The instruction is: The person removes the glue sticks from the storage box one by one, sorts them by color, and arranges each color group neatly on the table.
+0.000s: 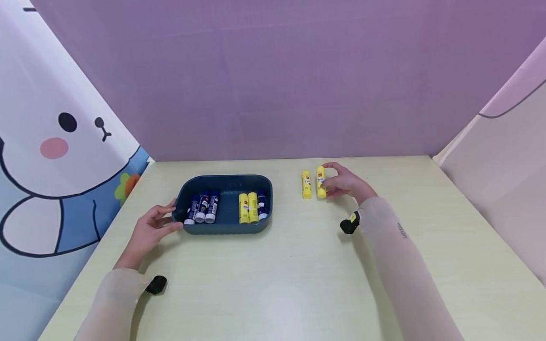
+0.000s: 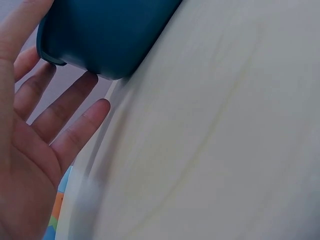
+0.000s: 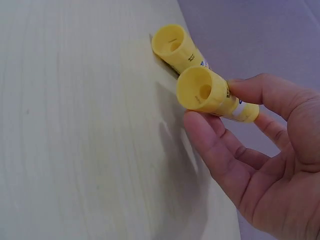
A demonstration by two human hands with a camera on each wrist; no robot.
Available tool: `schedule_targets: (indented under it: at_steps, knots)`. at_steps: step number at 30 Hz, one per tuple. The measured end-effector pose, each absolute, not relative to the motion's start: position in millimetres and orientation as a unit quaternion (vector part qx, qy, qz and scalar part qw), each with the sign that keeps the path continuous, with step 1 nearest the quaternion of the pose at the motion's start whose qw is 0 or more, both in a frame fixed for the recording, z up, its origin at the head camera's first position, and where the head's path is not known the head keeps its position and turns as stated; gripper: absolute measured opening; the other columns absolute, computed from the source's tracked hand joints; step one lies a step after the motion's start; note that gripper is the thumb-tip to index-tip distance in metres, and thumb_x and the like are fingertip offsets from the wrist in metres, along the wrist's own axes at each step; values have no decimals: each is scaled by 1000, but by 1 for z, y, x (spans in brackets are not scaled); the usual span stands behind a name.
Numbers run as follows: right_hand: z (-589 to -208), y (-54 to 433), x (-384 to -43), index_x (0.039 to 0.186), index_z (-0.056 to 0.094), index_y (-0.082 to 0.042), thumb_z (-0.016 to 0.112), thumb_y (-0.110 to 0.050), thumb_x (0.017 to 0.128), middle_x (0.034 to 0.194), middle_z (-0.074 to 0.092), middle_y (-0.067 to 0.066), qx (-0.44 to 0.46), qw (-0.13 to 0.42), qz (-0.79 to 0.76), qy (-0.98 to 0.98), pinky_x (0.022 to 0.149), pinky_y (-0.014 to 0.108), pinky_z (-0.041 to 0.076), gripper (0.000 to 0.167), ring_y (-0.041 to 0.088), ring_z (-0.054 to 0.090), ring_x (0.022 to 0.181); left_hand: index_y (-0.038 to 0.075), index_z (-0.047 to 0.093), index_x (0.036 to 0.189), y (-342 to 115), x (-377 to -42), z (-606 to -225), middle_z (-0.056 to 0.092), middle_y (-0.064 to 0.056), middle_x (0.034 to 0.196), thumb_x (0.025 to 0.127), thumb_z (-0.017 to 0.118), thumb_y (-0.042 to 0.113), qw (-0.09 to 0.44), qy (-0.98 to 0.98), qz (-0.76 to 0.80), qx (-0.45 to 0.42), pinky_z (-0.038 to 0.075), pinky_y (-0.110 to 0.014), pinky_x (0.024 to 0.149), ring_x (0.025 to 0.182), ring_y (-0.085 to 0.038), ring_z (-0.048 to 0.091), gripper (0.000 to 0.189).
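Note:
My right hand (image 1: 347, 182) pinches a yellow glue stick (image 1: 321, 182) between thumb and fingers. In the right wrist view that glue stick (image 3: 202, 90) shows its hollow base end, held just above the pale tabletop. A second yellow glue stick (image 1: 306, 184) lies just left of it on the table. My left hand (image 1: 155, 222) holds the left near corner of a dark blue box (image 1: 226, 229), thumb and fingers about its rim. In the box, blue glue sticks with white caps (image 1: 202, 207) lie at the left; two yellow ones (image 1: 248, 207) and a blue one (image 1: 262, 204) lie at the right.
The pale table (image 1: 281, 274) ends at a purple backdrop (image 1: 290, 85) just behind the box. A cartoon-printed sheet (image 1: 64, 166) borders the left side, and a pale sheet (image 1: 503, 189) borders the right. Each wrist wears a small black camera (image 1: 350, 226).

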State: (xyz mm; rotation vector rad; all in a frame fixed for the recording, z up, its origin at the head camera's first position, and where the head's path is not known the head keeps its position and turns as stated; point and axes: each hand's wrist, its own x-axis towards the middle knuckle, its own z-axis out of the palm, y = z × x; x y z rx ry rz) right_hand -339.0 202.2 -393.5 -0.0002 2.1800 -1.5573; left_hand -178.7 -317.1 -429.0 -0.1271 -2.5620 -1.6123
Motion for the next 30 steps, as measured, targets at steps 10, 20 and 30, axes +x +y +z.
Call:
schedule_targets:
  at_steps: [10,20,30]
  knots:
    - [-398,196,-346,159,19,-22,66,-1,91,120,55,23,38,253,-541,801,68,36,60,85,22,66,70,-2,53,125,-317,-179,-433,36,-16,155,91,75,20,63,-841,-535,-49,51,-14,83,101,7,59,45]
    - [-389,191,-345,159,19,-16,63,-2,91,110,55,18,44,271,-510,815,74,34,59,83,23,64,79,-1,53,124,-316,-178,-432,36,-17,155,92,74,16,66,-834,-544,-55,52,-15,83,101,6,61,42]
    - [-391,192,-347,160,18,-18,64,-5,91,94,57,13,63,280,-515,808,71,34,60,83,21,63,70,-2,54,125,-317,-177,-430,36,-17,155,91,74,16,66,-835,-544,-54,52,-15,82,101,6,61,43]
